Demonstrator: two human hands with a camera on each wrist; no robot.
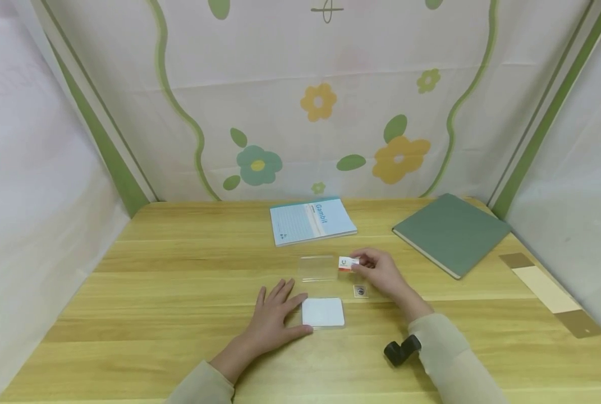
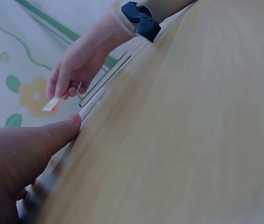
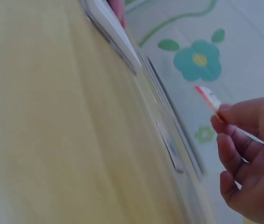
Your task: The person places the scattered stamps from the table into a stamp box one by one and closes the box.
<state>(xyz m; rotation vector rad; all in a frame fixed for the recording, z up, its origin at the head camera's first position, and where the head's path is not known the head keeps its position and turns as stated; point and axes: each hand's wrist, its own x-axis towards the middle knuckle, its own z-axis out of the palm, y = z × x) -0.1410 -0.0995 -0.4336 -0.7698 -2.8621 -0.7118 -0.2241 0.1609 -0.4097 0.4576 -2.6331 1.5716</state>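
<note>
My right hand (image 1: 379, 271) pinches a small white card with a red edge (image 1: 347, 264) between thumb and fingers, raised above the tabletop. In the right wrist view the same card (image 3: 208, 99) juts out from the fingertips. My left hand (image 1: 275, 320) lies with fingers spread, its thumb and forefinger at the left edge of a clear case (image 1: 344, 322) with a white face. Behind that case is a flat transparent plastic lid or tray (image 1: 318, 269). Below the right hand lies a small square piece with a dark round emblem (image 1: 361, 291).
A light blue notebook (image 1: 312, 220) lies towards the back of the wooden table (image 1: 179, 269). To the right are a dark green book (image 1: 452, 234) and a brown-and-cream strip (image 1: 547, 289). A flowered cloth (image 1: 280, 112) hangs behind.
</note>
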